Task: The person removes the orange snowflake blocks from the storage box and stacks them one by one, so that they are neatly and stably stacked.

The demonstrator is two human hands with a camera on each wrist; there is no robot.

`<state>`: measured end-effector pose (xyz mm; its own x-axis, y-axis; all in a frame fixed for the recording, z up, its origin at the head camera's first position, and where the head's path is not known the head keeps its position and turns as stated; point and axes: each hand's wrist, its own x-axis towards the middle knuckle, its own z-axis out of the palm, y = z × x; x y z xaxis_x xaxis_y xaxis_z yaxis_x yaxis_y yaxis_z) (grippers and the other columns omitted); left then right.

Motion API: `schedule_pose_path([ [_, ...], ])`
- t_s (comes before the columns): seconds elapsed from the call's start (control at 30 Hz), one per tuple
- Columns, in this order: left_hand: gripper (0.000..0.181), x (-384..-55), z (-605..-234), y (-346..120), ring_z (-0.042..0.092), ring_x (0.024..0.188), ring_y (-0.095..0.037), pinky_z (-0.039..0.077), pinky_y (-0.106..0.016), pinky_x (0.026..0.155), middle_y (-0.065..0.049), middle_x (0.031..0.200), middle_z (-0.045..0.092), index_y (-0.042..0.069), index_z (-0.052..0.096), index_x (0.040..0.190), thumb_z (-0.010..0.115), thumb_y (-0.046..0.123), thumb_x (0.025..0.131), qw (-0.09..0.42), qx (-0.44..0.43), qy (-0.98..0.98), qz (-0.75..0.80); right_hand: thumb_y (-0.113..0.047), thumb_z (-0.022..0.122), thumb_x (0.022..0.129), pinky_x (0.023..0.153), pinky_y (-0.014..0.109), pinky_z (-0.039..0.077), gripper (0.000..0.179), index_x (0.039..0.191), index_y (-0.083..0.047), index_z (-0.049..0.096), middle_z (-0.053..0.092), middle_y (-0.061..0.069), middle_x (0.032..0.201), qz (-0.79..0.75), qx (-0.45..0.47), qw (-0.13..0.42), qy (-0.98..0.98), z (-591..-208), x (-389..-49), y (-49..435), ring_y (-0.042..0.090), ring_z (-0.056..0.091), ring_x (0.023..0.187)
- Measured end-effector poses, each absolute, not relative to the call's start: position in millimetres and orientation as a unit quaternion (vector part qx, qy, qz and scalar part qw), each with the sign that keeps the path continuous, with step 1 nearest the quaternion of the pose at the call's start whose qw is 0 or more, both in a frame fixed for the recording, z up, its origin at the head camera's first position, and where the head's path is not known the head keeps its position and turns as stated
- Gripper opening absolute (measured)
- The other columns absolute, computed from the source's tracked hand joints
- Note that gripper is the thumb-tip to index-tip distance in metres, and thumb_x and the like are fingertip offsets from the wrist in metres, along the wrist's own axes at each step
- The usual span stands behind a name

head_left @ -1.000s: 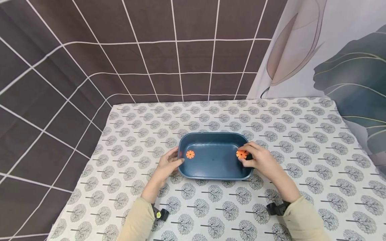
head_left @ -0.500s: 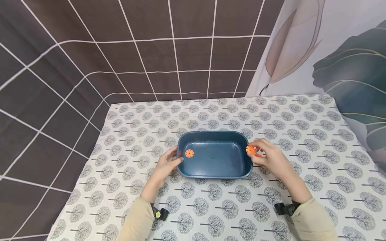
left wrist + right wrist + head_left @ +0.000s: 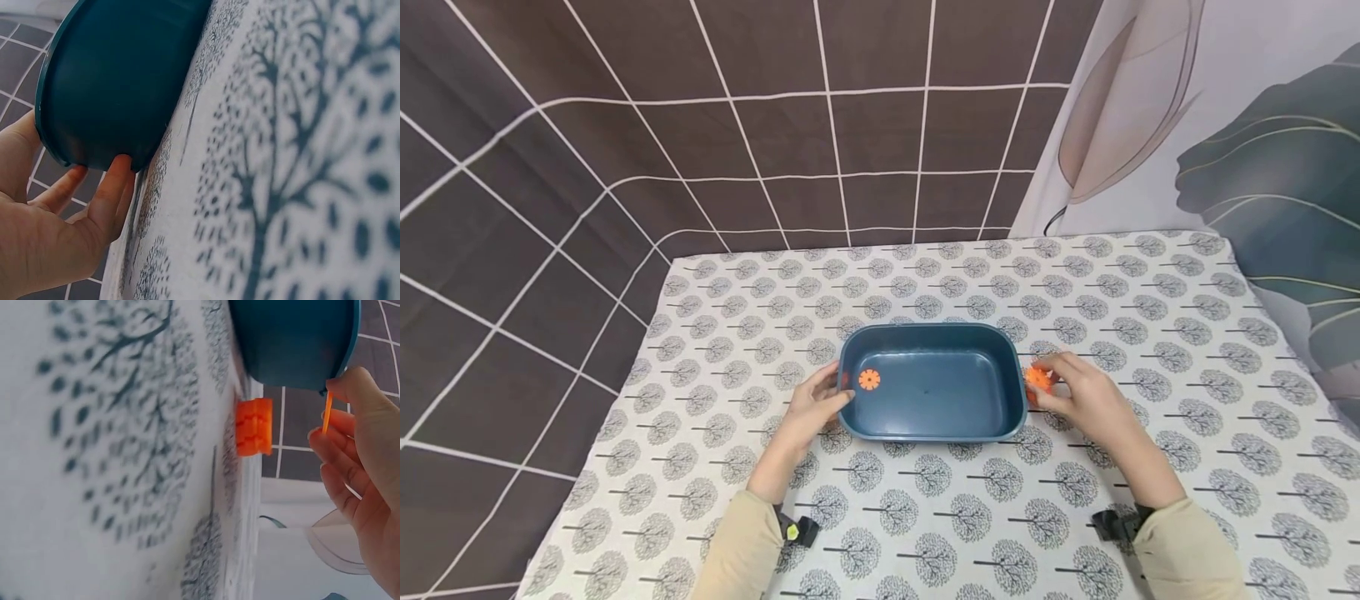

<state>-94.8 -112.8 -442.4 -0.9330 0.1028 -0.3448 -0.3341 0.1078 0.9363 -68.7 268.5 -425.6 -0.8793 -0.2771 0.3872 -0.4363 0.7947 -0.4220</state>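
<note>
A dark blue plastic basin (image 3: 932, 396) stands on the cloth, with one orange notched disc (image 3: 869, 380) lying inside at its left end. My left hand (image 3: 805, 412) grips the basin's left end, thumb at the rim and fingertips against the outer wall (image 3: 106, 94). Just outside the right end, my right hand (image 3: 1090, 398) pinches a thin orange notched disc (image 3: 327, 412) between thumb and fingers. Below that disc, a short stack of orange discs (image 3: 253, 427) rests on the cloth beside the basin, with a gap showing between them in the right wrist view.
A white cloth with tree prints (image 3: 940, 517) covers the table. A dark curtain with white grid lines (image 3: 775, 133) hangs behind and at the left, a pale leaf-patterned curtain (image 3: 1150, 108) at the right. Both wrists wear black camera straps.
The right hand has moved from inside the basin's right end out over its rim, taking an orange disc to above the stack outside. The left hand keeps its grip on the basin.
</note>
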Motion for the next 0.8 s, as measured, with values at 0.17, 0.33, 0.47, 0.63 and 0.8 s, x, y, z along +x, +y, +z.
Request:
schedule_pose_path([
  [0.17, 0.066, -94.5, -442.3, -112.3, 0.048, 0.123, -0.029, 0.053, -0.034, 0.09, -0.012, 0.141, 0.043, 0.017, 0.041, 0.14, 0.066, 0.01, 0.08, 0.166, -0.081, 0.723, 0.666, -0.014, 0.079, 0.069, 0.064, 0.039, 0.058, 0.039, 0.102, 0.0, 0.063, 0.065, 0.011, 0.097, 0.227, 0.207, 0.154, -0.939, -430.7, -67.9, 272.6, 0.024, 0.064, 0.079],
  [0.33, 0.066, -94.4, -442.6, -112.3, 0.048, 0.123, -0.029, 0.052, -0.035, 0.091, -0.012, 0.141, 0.043, 0.017, 0.041, 0.141, 0.066, 0.011, 0.08, 0.164, -0.079, 0.726, 0.663, -0.018, 0.079, 0.07, 0.068, 0.045, 0.057, 0.041, 0.103, 0.001, 0.064, 0.064, 0.013, 0.097, 0.218, 0.202, 0.131, -0.946, -434.6, -67.1, 276.3, 0.027, 0.064, 0.08],
  [0.47, 0.066, -94.8, -443.2, -112.5, 0.049, 0.122, -0.028, 0.053, -0.035, 0.09, -0.012, 0.14, 0.044, 0.017, 0.041, 0.14, 0.067, 0.011, 0.08, 0.163, -0.076, 0.725, 0.664, -0.019, 0.078, 0.07, 0.069, 0.045, 0.057, 0.041, 0.102, 0.002, 0.064, 0.065, 0.014, 0.097, 0.213, 0.207, 0.134, -0.945, -437.1, -67.5, 278.0, 0.028, 0.064, 0.08],
  [0.63, 0.066, -95.5, -443.4, -112.8, 0.049, 0.122, -0.028, 0.053, -0.034, 0.09, -0.012, 0.14, 0.044, 0.017, 0.042, 0.14, 0.067, 0.011, 0.08, 0.164, -0.077, 0.725, 0.664, -0.016, 0.078, 0.069, 0.07, 0.046, 0.057, 0.037, 0.099, 0.002, 0.065, 0.065, 0.014, 0.095, 0.208, 0.217, 0.147, -0.942, -438.7, -68.1, 277.0, 0.03, 0.063, 0.082],
  [0.8, 0.066, -95.1, -444.2, -112.7, 0.048, 0.123, -0.028, 0.052, -0.035, 0.09, -0.012, 0.14, 0.044, 0.018, 0.042, 0.14, 0.067, 0.012, 0.08, 0.164, -0.075, 0.727, 0.663, -0.014, 0.078, 0.068, 0.069, 0.046, 0.056, 0.037, 0.099, 0.0, 0.066, 0.065, 0.012, 0.094, 0.2, 0.212, 0.139, -0.947, -439.9, -67.8, 276.5, 0.03, 0.063, 0.081],
])
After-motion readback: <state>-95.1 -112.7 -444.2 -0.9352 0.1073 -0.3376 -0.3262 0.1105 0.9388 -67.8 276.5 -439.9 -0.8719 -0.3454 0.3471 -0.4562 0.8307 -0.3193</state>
